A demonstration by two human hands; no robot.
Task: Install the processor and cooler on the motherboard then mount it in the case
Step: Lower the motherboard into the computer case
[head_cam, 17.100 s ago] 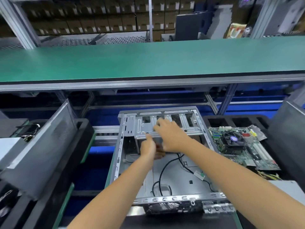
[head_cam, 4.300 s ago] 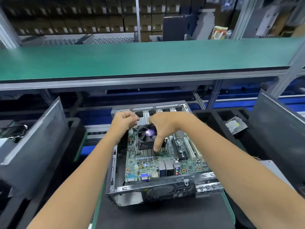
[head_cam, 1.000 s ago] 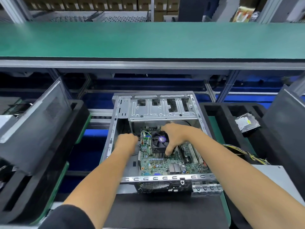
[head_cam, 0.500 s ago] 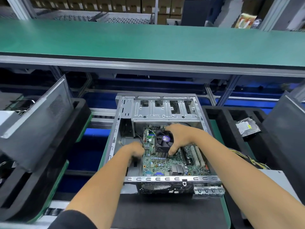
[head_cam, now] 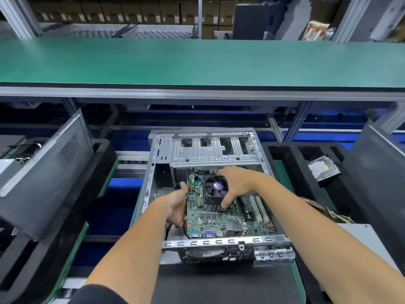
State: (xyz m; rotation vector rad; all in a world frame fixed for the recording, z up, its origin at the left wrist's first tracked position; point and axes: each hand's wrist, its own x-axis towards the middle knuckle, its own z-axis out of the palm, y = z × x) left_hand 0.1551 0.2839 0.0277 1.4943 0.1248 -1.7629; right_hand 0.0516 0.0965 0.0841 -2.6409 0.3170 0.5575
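The open silver case (head_cam: pixel 219 241) lies flat on the bench in front of me. Inside it sits the green motherboard (head_cam: pixel 219 220), with the black fan cooler (head_cam: pixel 213 189) mounted on its upper middle. My right hand (head_cam: pixel 235 183) is curled over the cooler, thumb at its near right corner and fingers over the far side. My left hand (head_cam: pixel 175 204) grips the board's left edge, thumb on top. The board's port row faces the case's near wall. Whether the board lies fully flat I cannot tell.
A drive cage (head_cam: pixel 212 150) spans the case's far end. A black foam tray (head_cam: pixel 291 170) on the right holds a hard drive (head_cam: pixel 323 168) and yellow wires (head_cam: pixel 324 208). Grey panels lean at left (head_cam: pixel 43 172) and right (head_cam: pixel 377 172). A green shelf (head_cam: pixel 197 62) runs above.
Over the last second my left hand moved from the case's left wall onto the board's left edge. My right hand stayed on the cooler. The board shifted slightly inside the case.
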